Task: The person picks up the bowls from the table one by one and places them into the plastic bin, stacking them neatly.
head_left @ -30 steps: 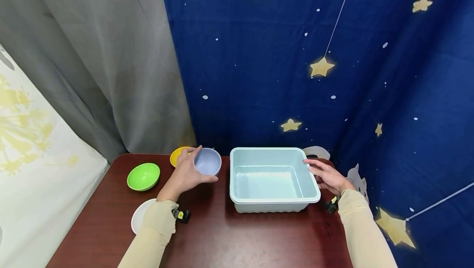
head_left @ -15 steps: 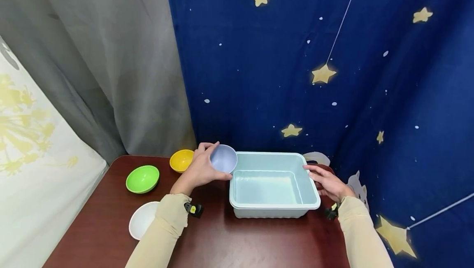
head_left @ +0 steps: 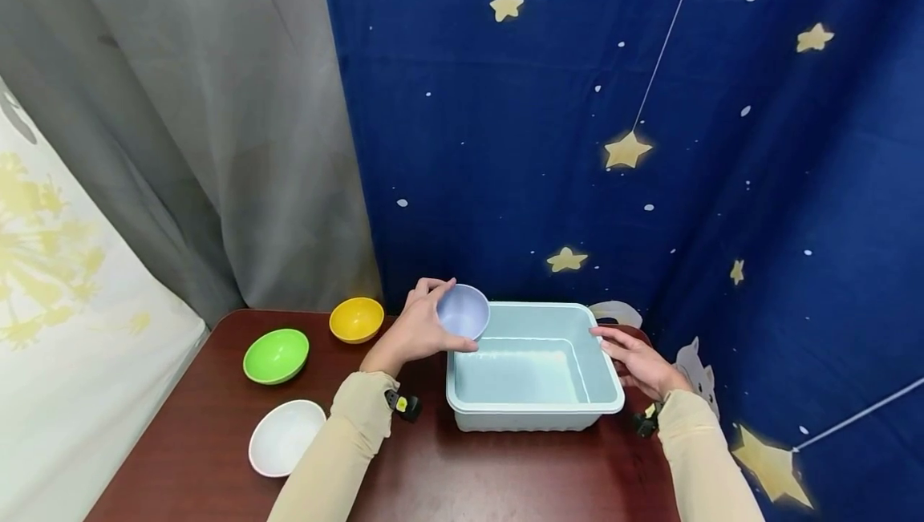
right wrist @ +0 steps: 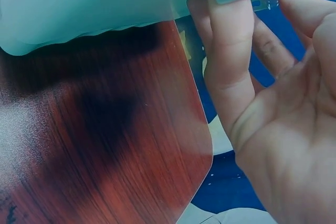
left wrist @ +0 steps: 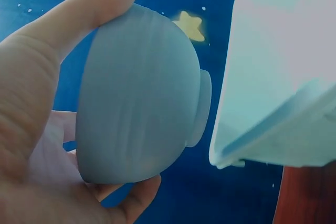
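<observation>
My left hand (head_left: 422, 328) grips a periwinkle-blue bowl (head_left: 464, 313) by its sides, thumb on one side and fingers on the other. The bowl is tipped, its hollow toward the head camera, and it overlaps the left rim of a pale blue plastic basin (head_left: 534, 407). In the left wrist view the bowl's outer wall (left wrist: 139, 98) and foot ring face the basin (left wrist: 278, 103). At the basin's right side, my right hand (head_left: 641, 360) holds the rim; the right wrist view shows fingers (right wrist: 231, 51) hooked under the slotted edge.
Left on the brown table (head_left: 433, 482) are a yellow bowl (head_left: 357, 321), a green bowl (head_left: 276, 356) and a white bowl (head_left: 285, 437). The white one lies close beside the left sleeve. A star-patterned blue curtain (head_left: 534, 145) hangs right behind the table's back edge.
My left hand has carried the blue bowl rightward, from beside the basin to over its left rim. The yellow and white bowls have come into fuller view. My right hand stays at the basin's rim.
</observation>
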Available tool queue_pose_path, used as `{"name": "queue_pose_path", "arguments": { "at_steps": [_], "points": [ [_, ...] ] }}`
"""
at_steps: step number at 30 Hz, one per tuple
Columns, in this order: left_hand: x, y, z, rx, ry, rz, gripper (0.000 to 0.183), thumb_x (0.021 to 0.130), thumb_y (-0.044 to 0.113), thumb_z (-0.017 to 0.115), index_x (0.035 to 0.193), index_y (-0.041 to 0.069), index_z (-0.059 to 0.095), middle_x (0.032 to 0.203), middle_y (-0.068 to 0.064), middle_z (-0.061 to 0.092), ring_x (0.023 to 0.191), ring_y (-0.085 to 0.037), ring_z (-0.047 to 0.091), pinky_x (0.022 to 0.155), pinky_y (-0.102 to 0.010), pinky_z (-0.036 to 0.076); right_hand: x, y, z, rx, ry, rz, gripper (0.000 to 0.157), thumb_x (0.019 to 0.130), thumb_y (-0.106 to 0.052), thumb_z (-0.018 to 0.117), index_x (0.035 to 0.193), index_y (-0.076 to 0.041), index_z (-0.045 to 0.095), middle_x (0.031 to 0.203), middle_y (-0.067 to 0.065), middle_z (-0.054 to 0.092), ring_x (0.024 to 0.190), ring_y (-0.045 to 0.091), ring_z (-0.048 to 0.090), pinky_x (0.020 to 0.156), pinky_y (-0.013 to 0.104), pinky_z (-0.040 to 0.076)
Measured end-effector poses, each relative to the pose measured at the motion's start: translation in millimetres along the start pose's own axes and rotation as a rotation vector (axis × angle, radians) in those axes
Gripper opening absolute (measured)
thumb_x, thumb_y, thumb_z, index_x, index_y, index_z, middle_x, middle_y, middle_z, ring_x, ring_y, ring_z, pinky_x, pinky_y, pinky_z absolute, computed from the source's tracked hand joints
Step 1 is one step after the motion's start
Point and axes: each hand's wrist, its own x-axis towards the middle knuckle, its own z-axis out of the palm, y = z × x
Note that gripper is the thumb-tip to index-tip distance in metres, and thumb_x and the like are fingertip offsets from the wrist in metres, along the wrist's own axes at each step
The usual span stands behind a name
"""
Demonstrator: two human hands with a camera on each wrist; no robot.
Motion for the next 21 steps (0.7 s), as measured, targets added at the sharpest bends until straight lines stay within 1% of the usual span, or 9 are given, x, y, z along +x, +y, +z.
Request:
{"name": "queue_pose_path", "arguments": {
  "at_steps": [4, 7, 10, 14, 18, 20, 21],
  "points": [
    [6.4, 7.5, 2.8, -0.015, -0.024, 0.006, 0.119, 0.059, 0.055, 0.095, 0.158, 0.017, 0.040, 0.154, -0.005, 0.037, 0.137, -0.029, 0.037, 0.105, -0.049, 0.049, 0.1, 0.5, 1.2, -0.004, 0.008, 0.006, 0.055, 0.109, -0.032, 0.046, 0.159, -0.014, 0.033, 0.145, 0.022, 0.055, 0.110, 0.026, 0.071, 0.084, 0.045, 0.061],
    [10.9, 13.1, 3.5, -0.015, -0.034, 0.009, 0.118, 0.058, 0.054, 0.096, 0.157, 0.019, 0.041, 0.153, -0.004, 0.039, 0.137, -0.029, 0.037, 0.105, -0.050, 0.049, 0.2, 1.0, 1.9, -0.005, 0.004, -0.006, 0.054, 0.110, -0.031, 0.045, 0.159, -0.012, 0.032, 0.146, 0.026, 0.052, 0.110, 0.026, 0.071, 0.084, 0.045, 0.062],
    [15.0, 16.8, 4.1, -0.019, -0.044, 0.013, 0.115, 0.059, 0.051, 0.096, 0.156, 0.018, 0.043, 0.152, -0.005, 0.040, 0.136, -0.030, 0.039, 0.104, -0.050, 0.048, 1.0, 1.4, 2.4, -0.004, 0.011, -0.009, 0.053, 0.110, -0.030, 0.046, 0.158, -0.012, 0.034, 0.143, 0.025, 0.055, 0.107, 0.026, 0.072, 0.082, 0.044, 0.062],
    [20.8, 20.6, 2.7, -0.045, -0.086, 0.026, 0.112, 0.060, 0.048, 0.097, 0.155, 0.019, 0.045, 0.150, -0.006, 0.040, 0.133, -0.029, 0.044, 0.105, -0.048, 0.050, 2.4, 0.7, 2.3, -0.017, 0.024, -0.012, 0.053, 0.109, -0.031, 0.048, 0.156, -0.010, 0.037, 0.141, 0.025, 0.056, 0.104, 0.027, 0.073, 0.080, 0.045, 0.062],
    [26.0, 23.4, 0.1, -0.045, -0.139, 0.070, 0.111, 0.060, 0.047, 0.097, 0.155, 0.020, 0.045, 0.150, -0.005, 0.041, 0.129, -0.027, 0.049, 0.105, -0.044, 0.051, 2.8, 0.1, 1.4, -0.017, 0.019, -0.021, 0.053, 0.109, -0.031, 0.048, 0.155, -0.009, 0.037, 0.139, 0.026, 0.057, 0.102, 0.027, 0.073, 0.079, 0.045, 0.063],
    [28.4, 24.4, 0.0, -0.038, -0.159, 0.096, 0.111, 0.060, 0.048, 0.097, 0.155, 0.021, 0.045, 0.150, -0.004, 0.041, 0.128, -0.026, 0.050, 0.105, -0.043, 0.052, 2.7, 0.4, 1.0, -0.012, 0.006, -0.029, 0.054, 0.109, -0.031, 0.048, 0.156, -0.008, 0.036, 0.137, 0.024, 0.059, 0.102, 0.026, 0.073, 0.078, 0.045, 0.063],
    [29.5, 25.0, 0.2, -0.037, -0.168, 0.107, 0.111, 0.061, 0.048, 0.097, 0.155, 0.021, 0.044, 0.150, -0.003, 0.041, 0.128, -0.025, 0.050, 0.105, -0.042, 0.052, 2.7, 0.7, 1.2, -0.005, 0.003, -0.031, 0.054, 0.109, -0.030, 0.048, 0.156, -0.008, 0.036, 0.135, 0.021, 0.061, 0.101, 0.025, 0.074, 0.078, 0.045, 0.063]
  ]
}}
